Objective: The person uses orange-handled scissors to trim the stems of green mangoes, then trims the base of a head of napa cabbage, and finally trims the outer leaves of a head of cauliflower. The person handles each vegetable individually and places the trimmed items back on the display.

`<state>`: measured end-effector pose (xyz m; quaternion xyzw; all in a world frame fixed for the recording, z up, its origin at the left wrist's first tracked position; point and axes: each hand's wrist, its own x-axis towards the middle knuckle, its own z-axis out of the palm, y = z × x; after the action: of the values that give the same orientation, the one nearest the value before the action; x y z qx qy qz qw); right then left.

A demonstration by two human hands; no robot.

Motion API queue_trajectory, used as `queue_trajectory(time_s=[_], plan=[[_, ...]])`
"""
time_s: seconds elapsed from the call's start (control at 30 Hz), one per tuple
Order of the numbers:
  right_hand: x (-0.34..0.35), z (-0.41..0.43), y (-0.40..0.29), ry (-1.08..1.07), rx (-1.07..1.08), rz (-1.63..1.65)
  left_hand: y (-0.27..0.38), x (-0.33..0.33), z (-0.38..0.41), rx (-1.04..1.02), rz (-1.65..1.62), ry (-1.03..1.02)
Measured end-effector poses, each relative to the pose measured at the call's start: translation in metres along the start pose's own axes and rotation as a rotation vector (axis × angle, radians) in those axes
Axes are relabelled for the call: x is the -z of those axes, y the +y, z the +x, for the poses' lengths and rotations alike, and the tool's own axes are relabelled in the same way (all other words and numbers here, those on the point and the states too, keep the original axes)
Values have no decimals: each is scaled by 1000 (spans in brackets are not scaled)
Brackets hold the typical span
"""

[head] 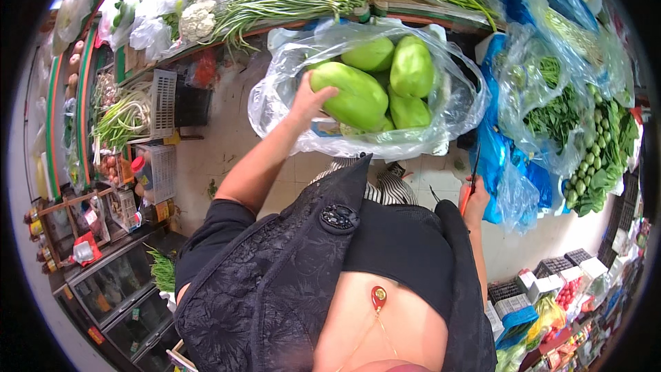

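My left hand (313, 97) rests on the near-left end of a large light green gourd (353, 95), fingers spread over its skin. That gourd lies with several others, such as an upright green gourd (411, 67), in a white crate lined with a clear plastic bag (273, 108). Off to the right of the crate, my right hand (476, 197) is closed around the orange handle of a knife (468, 194), its thin dark blade pointing away from me. The blade's exact shape is hard to tell.
Beyond the crate, long beans (299, 2) and a cauliflower (198, 19) lie on a shelf. Blue and clear bags (516, 186) with leafy greens (557, 113) stand close on the right, beside small green eggplants (588, 160). Left are plastic crates (163, 103) and spring onions (126, 116).
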<state>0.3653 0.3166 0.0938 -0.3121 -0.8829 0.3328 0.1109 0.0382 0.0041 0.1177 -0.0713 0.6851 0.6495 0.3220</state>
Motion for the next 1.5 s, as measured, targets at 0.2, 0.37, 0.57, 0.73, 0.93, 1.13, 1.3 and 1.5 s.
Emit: queue_trajectory(time_s=[0.2,0.37,0.57,0.73,0.93,1.13,1.3,1.5], plan=[[-27,26,-54,-116,117,6,-5,105,101,179,526,123],[-52,26,-74,-174,93,-16,3,125,152,30,1190,298],[-68,21,-93,-218,38,-22,-15,140,210,202,1060,451],[-84,28,-105,-166,30,-30,-45,101,192,-255,1373,598],[-121,72,-115,-241,32,53,-71,20,66,-320,1477,-31],[-120,35,-59,-541,156,-288,-177,66,21,-119,1419,-751],[-99,-9,-41,-498,98,-113,-108,2,31,29,690,85],[-78,3,-59,-366,168,-56,-101,-102,103,559,142,677]])
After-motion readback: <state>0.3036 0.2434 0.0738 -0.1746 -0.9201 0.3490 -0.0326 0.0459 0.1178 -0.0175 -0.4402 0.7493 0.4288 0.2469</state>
